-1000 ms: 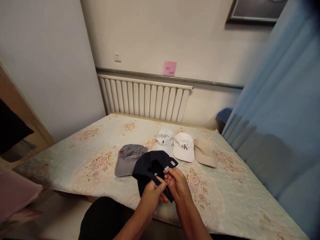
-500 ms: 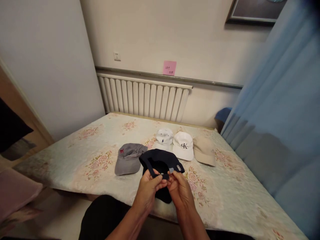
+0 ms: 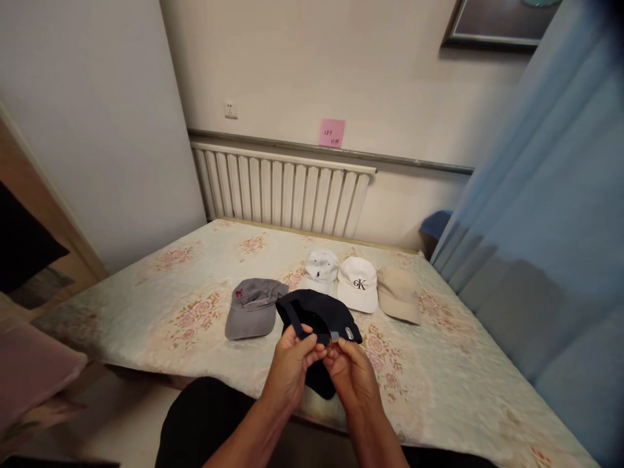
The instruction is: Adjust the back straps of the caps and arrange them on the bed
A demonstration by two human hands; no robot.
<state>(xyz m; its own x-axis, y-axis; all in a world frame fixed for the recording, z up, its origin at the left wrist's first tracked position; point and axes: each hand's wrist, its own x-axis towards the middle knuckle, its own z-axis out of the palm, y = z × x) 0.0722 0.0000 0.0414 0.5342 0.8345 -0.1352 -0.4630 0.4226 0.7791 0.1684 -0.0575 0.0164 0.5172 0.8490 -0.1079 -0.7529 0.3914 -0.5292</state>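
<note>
Left-hand grip (image 3: 288, 365) and right-hand grip (image 3: 355, 374) hold a navy-black fabric baseball cap (image 3: 324, 303).
Left thumb and fingers pinch the cap's narrow dark back strap (image 3: 295, 319); right fingertips close at the small grey fitting (image 3: 335, 336) on it; cap tilts, opening towards the wearer, over the near side of a bed with a pale floral cover (image 3: 453, 390); just left lies a grey cloth cap with red emblem (image 3: 251, 315); beyond, side by side: white cap with small dark emblem (image 3: 320, 263), white cap with dark lettering (image 3: 358, 300), plain beige cap (image 3: 398, 296).
</note>
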